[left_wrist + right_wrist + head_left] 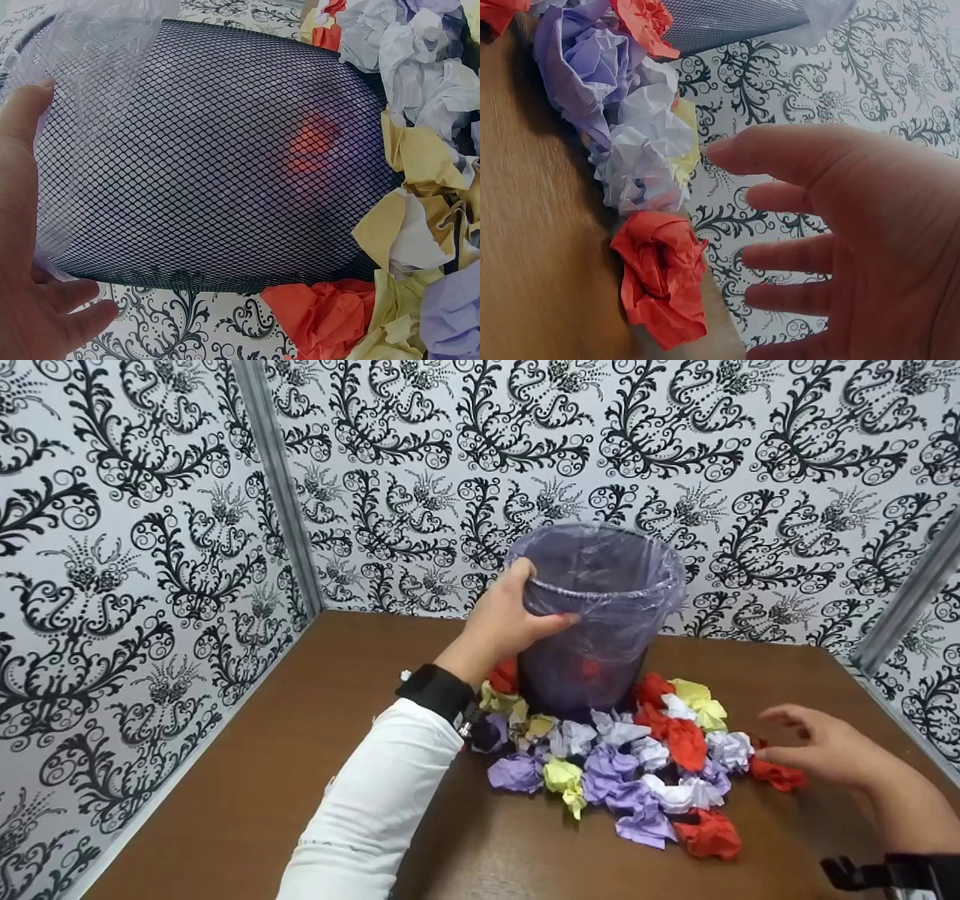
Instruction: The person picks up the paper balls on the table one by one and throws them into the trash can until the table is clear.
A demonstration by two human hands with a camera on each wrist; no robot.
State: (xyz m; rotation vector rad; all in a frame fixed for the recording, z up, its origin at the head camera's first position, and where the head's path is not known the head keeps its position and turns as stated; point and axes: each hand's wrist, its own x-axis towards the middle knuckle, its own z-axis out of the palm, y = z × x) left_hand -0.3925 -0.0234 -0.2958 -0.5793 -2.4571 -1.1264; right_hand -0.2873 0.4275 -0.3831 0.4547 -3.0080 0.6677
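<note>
A dark mesh waste bin [574, 675] stands upright on the table, a clear plastic liner [637, 611] folded over its rim. My left hand [504, 615] grips the bin's upper left side, the thumb on the front over the liner. Through the mesh, the left wrist view shows a red crumpled paper [311, 146] low inside. On the right, my right hand [832, 750] holds nothing, its fingers apart and loosely bent. Closest to it lies a red crumpled paper ball [664, 277], which the fingers do not touch in the right wrist view.
Around the bin's base and in front of it spreads a pile of purple paper [611, 772], white paper [727, 750], yellow paper [697, 701] and more red paper [709, 832]. Patterned wall panels [420, 495] stand behind and beside the brown table [300, 750].
</note>
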